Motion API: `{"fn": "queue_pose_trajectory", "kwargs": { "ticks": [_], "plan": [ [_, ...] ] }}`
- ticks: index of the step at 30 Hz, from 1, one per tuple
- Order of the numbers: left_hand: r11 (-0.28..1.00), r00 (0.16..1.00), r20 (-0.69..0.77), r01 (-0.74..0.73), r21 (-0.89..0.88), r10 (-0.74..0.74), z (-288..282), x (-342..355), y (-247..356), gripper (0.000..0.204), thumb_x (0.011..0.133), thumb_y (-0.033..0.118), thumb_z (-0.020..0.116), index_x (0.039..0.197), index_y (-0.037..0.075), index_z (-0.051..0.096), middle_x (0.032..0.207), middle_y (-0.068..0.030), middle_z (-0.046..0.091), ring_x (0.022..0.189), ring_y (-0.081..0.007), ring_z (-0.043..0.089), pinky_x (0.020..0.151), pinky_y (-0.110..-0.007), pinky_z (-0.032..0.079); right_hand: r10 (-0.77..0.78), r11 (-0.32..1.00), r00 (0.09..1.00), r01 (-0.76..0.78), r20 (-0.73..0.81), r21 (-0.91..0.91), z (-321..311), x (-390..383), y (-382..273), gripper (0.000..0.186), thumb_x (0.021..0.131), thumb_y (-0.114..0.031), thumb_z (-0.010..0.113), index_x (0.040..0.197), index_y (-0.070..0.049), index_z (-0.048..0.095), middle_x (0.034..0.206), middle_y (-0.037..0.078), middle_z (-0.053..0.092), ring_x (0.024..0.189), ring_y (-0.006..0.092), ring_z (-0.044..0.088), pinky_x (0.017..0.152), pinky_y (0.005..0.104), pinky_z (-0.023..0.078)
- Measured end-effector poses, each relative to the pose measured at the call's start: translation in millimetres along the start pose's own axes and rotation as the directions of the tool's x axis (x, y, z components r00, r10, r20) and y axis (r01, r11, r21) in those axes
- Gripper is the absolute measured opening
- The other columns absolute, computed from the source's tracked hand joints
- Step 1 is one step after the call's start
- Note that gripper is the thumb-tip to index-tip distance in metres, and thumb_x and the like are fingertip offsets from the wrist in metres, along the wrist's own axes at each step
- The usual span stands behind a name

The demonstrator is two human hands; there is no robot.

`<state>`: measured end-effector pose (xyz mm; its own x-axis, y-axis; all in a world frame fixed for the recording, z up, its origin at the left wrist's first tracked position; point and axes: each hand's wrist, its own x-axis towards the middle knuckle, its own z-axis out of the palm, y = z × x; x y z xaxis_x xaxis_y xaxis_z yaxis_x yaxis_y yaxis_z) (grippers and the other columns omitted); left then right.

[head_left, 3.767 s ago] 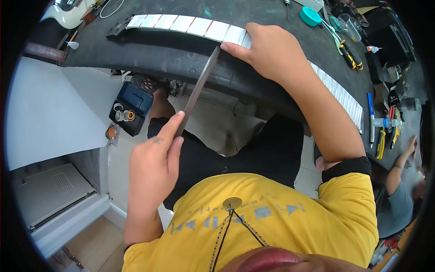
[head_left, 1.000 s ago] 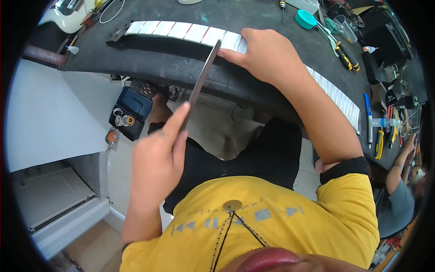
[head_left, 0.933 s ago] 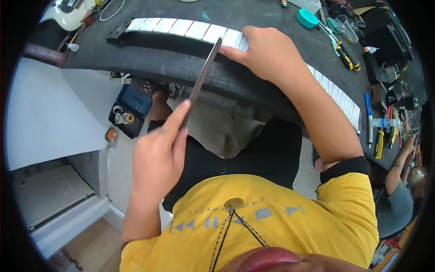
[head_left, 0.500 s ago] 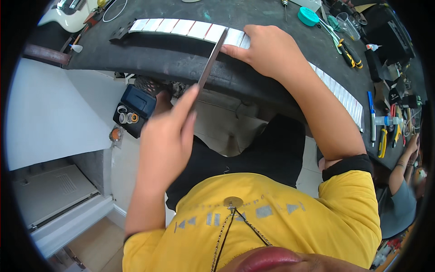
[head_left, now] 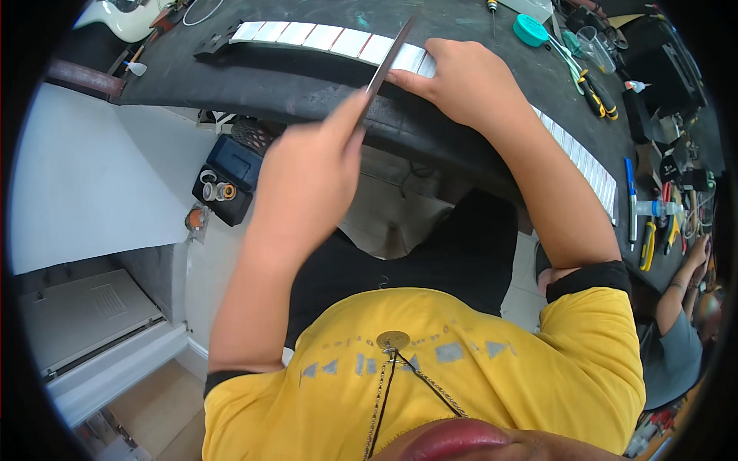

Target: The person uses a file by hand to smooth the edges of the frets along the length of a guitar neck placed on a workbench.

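A guitar neck [head_left: 327,38], its fretboard masked with silvery-white strips between the frets, lies along the dark workbench edge with its black headstock [head_left: 216,44] at the left. My left hand [head_left: 311,173] is closed round the lower end of a slim metal file [head_left: 390,58], slightly blurred by motion. The file slants up to the right across the neck, just left of my right thumb. With its thumb on the near edge and its fingers over the far side, my right hand [head_left: 473,81] grips the neck. My right hand and forearm cover the neck's middle.
On the bench [head_left: 261,88] at right are yellow-black pliers [head_left: 598,94], a turquoise round container [head_left: 530,31], a blue marker [head_left: 630,192] and several tools. A white guitar body [head_left: 127,21] is at upper left. A black case [head_left: 223,188] sits below the bench; another person's arm [head_left: 680,288] shows at right.
My left hand has pushed the file up and to the right, so its tip now reaches past the far edge of the neck. My right hand keeps its grip.
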<state>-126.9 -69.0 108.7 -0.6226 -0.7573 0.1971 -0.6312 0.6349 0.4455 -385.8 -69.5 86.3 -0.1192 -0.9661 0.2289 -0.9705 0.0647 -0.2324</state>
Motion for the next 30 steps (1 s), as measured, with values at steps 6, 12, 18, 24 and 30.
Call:
{"fn": "queue_pose_trajectory", "kwargs": {
  "ticks": [6,12,18,24,30],
  "plan": [
    [0.993,0.997,-0.003,0.082,-0.083,-0.082,-22.4,-119.9,-17.3,0.057,0.102,0.0,0.076,0.159,0.01,0.069,0.08,-0.0192,0.072,0.069,-0.0382,0.071,0.066,-0.045,0.057,-0.017,1.0,1.0,0.017,-0.021,-0.02,-0.2,1.8,-7.1,0.078,0.1,-0.075,0.074,0.097,0.002,0.083,0.088,0.024,0.081,0.089,0.0431,0.081,0.084,0.0528,0.066],
    [0.997,0.998,-0.049,0.035,-0.072,-0.039,-29.2,-93.1,-11.6,0.051,0.106,0.001,0.073,0.157,0.01,0.071,0.097,-0.026,0.078,0.07,-0.0384,0.072,0.069,-0.038,0.056,0.001,1.0,1.0,-0.001,-0.016,-0.004,0.2,-0.3,-5.0,0.077,0.1,-0.074,0.075,0.098,0.002,0.083,0.089,0.024,0.081,0.09,0.0438,0.081,0.086,0.053,0.065],
    [0.995,1.0,-0.023,0.0,-0.103,-0.002,-12.3,-50.5,-7.8,0.048,0.106,0.003,0.073,0.153,0.009,0.072,0.102,-0.0279,0.079,0.08,-0.0459,0.076,0.074,-0.046,0.059,0.014,1.0,1.0,-0.014,0.008,-0.014,1.5,0.5,-7.3,0.075,0.099,-0.073,0.076,0.097,0.002,0.083,0.089,0.023,0.081,0.09,0.0438,0.081,0.084,0.052,0.066],
    [0.996,0.994,-0.066,-0.088,-0.002,0.088,13.5,84.4,-8.4,0.038,0.108,0.013,0.069,0.145,0.007,0.076,0.107,-0.0302,0.079,0.099,-0.0518,0.074,0.09,-0.053,0.06,-0.03,0.999,0.999,0.029,0.043,0.034,-4.2,2.2,-11.7,0.075,0.1,-0.072,0.076,0.101,0.003,0.082,0.091,0.025,0.081,0.093,0.0459,0.08,0.086,0.0536,0.065],
    [0.995,0.998,0.048,0.051,-0.085,-0.047,-16.6,-35.3,-0.8,0.051,0.105,0.002,0.072,0.155,0.009,0.07,0.1,-0.0276,0.079,0.085,-0.0405,0.082,0.079,-0.044,0.061,0.022,1.0,0.996,-0.023,0.091,0.014,-9.8,0.8,-2.7,0.076,0.101,-0.073,0.075,0.102,0.003,0.082,0.094,0.025,0.082,0.095,0.0456,0.08,0.087,0.0538,0.064]
  ]
}}
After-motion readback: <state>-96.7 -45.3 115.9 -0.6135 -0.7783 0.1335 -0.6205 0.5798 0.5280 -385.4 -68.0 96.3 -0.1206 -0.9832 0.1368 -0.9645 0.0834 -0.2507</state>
